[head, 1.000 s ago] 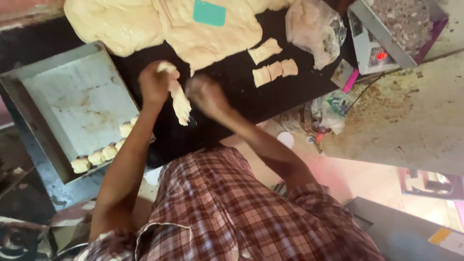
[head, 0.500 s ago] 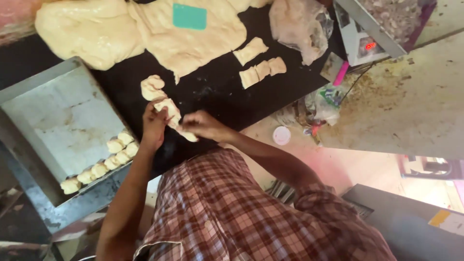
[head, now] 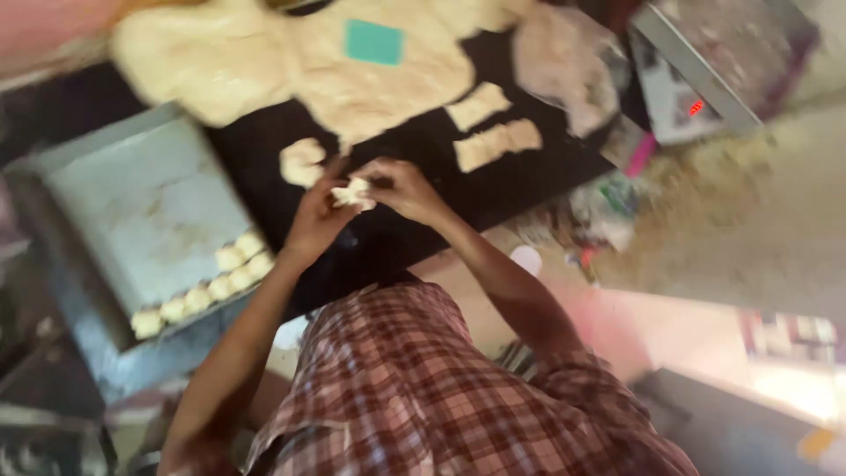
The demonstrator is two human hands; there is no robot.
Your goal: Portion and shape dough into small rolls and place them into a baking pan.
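My left hand (head: 315, 219) and my right hand (head: 404, 187) meet over the black worktop (head: 423, 150), both closed on a small piece of pale dough (head: 354, 193). Another small dough piece (head: 301, 161) lies on the worktop just left of my hands. A large flat sheet of dough (head: 291, 62) spreads across the far side, with a teal square scraper (head: 374, 41) lying on it. The picture is blurred by motion.
A grey metal baking tray (head: 132, 203) sits at the left with a row of several shaped dough balls (head: 211, 282) along its near edge. Cut dough strips (head: 493, 132) lie right of my hands. A clear plastic bag (head: 564, 62) and a scale (head: 696, 97) stand at the far right.
The long dough strip that I held up has been bunched into a small lump between both hands. One piece was left on the worktop. The view has shifted down and blurred.
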